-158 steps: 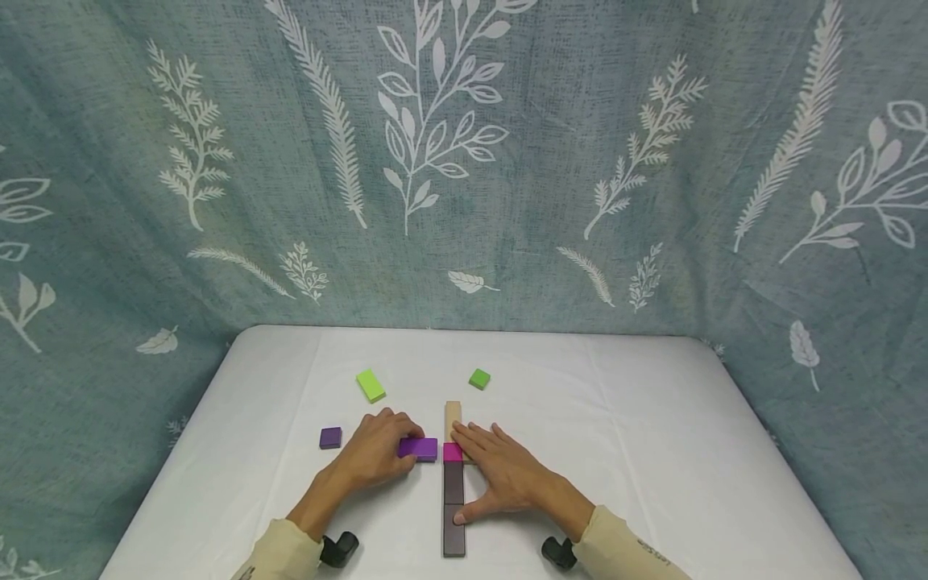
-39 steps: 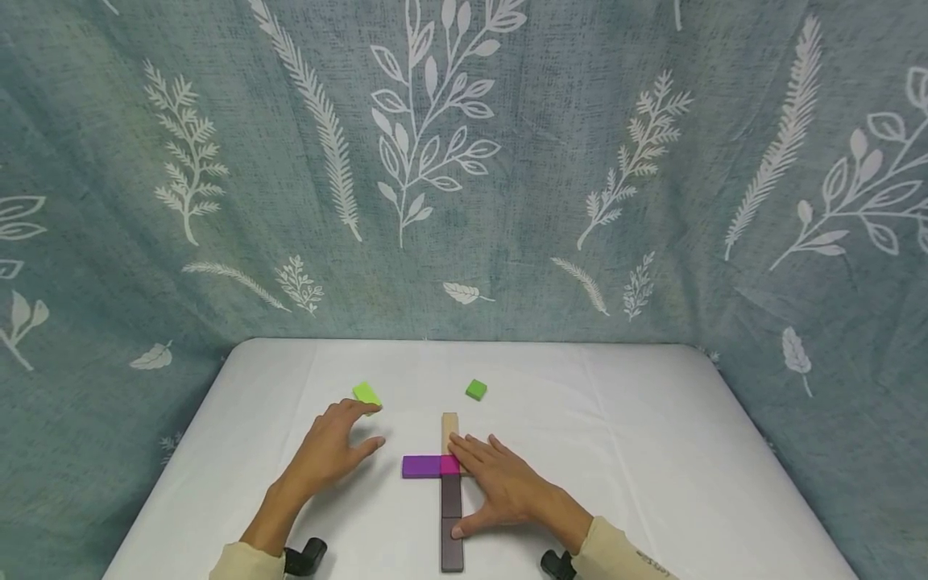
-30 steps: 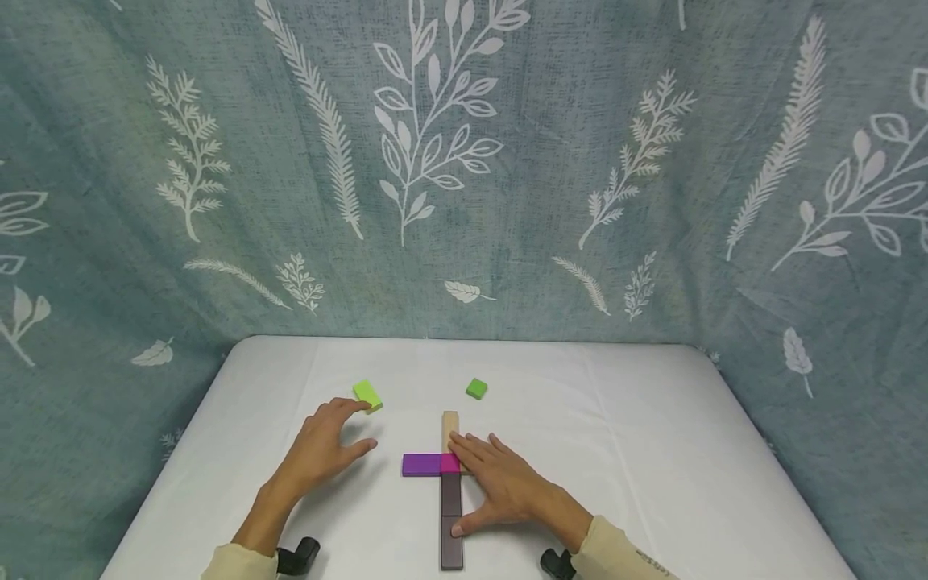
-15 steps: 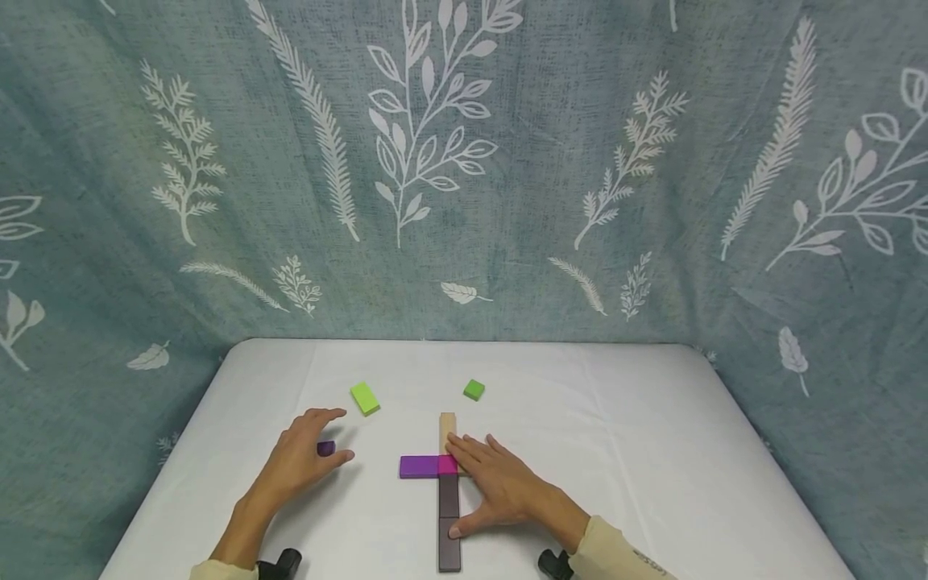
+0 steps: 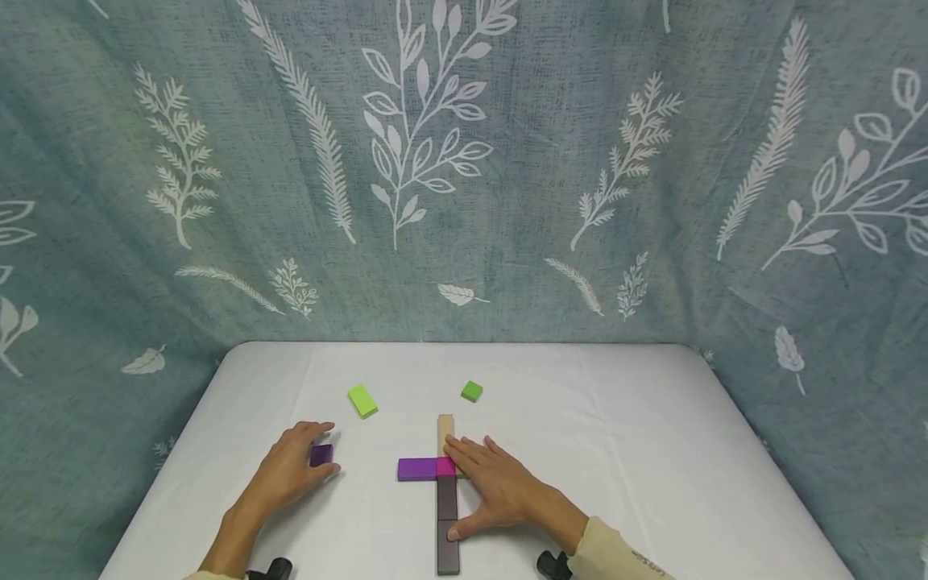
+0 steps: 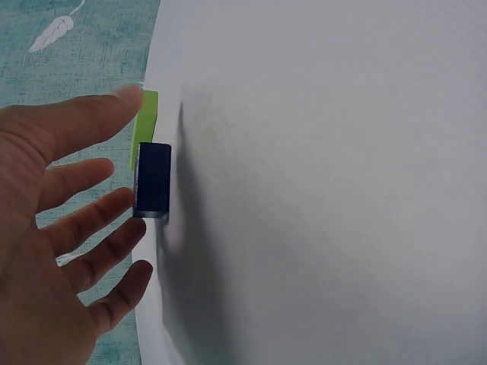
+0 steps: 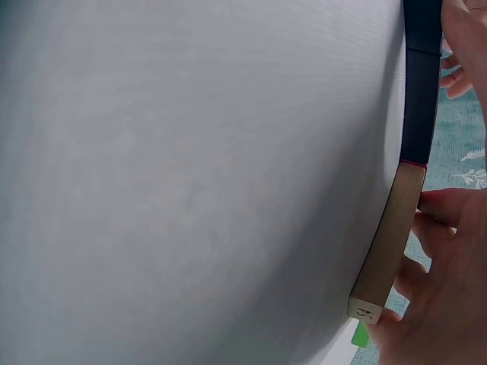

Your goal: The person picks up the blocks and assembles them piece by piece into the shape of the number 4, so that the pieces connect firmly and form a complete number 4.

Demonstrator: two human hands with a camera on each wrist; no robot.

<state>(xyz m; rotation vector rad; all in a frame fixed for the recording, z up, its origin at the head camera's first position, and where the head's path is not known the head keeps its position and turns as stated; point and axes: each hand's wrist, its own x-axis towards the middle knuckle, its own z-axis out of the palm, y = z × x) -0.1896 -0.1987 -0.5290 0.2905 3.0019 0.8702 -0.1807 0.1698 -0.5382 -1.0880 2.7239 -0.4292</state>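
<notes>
The left hand [image 5: 285,466] gapes wide about the small dark block [image 5: 321,456]; a hasty pinch might skid it away. The right hand [image 5: 505,485], spread along the row [image 5: 447,497], could slip and skew it.

The spread hand [image 6: 30,258] is near a dark block [image 6: 153,179].

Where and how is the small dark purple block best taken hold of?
Probably by its near and far edges, coming from its left: the dark purple block looks low and square-topped, lying flat on the table, and the left grip spans it from that side, thumb by the near edge, fingers beyond the far one.
</notes>
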